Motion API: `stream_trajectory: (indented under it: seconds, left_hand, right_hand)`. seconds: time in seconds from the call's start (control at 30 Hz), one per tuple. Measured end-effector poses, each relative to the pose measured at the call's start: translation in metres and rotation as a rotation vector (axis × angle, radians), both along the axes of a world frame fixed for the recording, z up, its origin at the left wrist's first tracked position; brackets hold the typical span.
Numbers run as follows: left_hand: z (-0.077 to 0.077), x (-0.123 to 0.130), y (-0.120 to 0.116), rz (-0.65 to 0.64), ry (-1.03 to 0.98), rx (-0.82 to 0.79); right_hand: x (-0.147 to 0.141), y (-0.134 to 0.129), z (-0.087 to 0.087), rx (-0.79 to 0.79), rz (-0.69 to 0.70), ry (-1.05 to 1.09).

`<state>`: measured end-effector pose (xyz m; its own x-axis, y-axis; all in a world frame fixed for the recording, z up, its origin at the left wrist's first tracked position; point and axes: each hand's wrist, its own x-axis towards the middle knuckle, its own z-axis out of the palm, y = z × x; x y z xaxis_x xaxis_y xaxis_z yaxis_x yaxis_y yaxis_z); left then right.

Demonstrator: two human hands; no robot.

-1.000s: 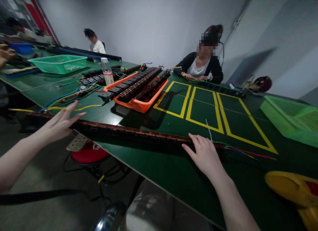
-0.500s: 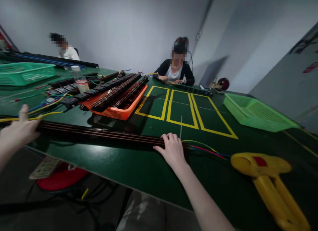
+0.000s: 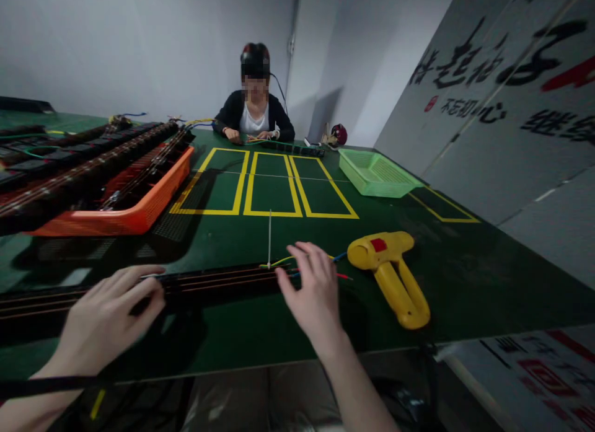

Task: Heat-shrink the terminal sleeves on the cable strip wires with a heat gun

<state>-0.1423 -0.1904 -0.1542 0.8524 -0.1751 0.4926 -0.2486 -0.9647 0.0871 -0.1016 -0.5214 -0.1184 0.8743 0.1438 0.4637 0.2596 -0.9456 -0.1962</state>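
In front of me lies a long black strip (image 3: 214, 283) with copper-coloured bars along it. My left hand (image 3: 114, 311) grips it left of the middle, fingers bent over its top and thumb on the near side. Green-yellow, blue and red wires (image 3: 343, 276) come out of its right end. A white cable tie (image 3: 269, 240) stands up from the strip near that end. Just right of the tie, my right hand (image 3: 313, 289) hovers over or touches the wires, its fingers apart. Its fingers partly hide the wires.
A yellow heat gun-like tool (image 3: 388, 274) lies right of my right hand. An orange basket (image 3: 153, 209) with several similar strips stands at the left. Yellow tape rectangles (image 3: 272, 215) mark the green table. A light green basket (image 3: 376, 178) stands farther back. Across the table a person (image 3: 255, 113) handles wires.
The view has swung right and closer. My left hand has moved from the strip's left end toward its middle. My right hand has moved off the bars to the wires, fingers spreading.
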Motion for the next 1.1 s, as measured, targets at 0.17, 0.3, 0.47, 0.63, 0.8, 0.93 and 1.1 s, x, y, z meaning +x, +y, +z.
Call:
stream_trajectory:
  seconds: [0.17, 0.3, 0.47, 0.63, 0.8, 0.93, 1.1]
  left_hand:
    - [-0.011, 0.034, -0.031, -0.055, 0.009, 0.247]
    - [-0.013, 0.055, -0.016, -0.095, -0.055, 0.338]
    - [-0.005, 0.086, -0.010, -0.038, 0.006, 0.302]
    - [-0.003, 0.109, -0.003, 0.012, 0.074, 0.260]
    - [-0.001, 0.119, 0.000, 0.015, 0.085, 0.237]
    - [0.001, 0.121, 0.000, 0.008, 0.097, 0.246]
    - [0.002, 0.117, -0.012, 0.070, 0.119, 0.192]
  right_hand:
    - [0.010, -0.117, 0.001, 0.049, -0.507, 0.034]
    - [0.017, -0.148, -0.010, 0.016, -0.616, 0.234]
    - [0.010, -0.156, -0.018, -0.059, -0.571, 0.292]
    - [-0.009, -0.169, -0.021, -0.119, -0.461, 0.259]
    - [-0.024, -0.168, -0.022, -0.182, -0.318, 0.202]
    - [-0.041, -0.162, -0.023, -0.212, -0.207, 0.171]
    - [-0.069, -0.150, -0.024, -0.242, -0.037, 0.092]
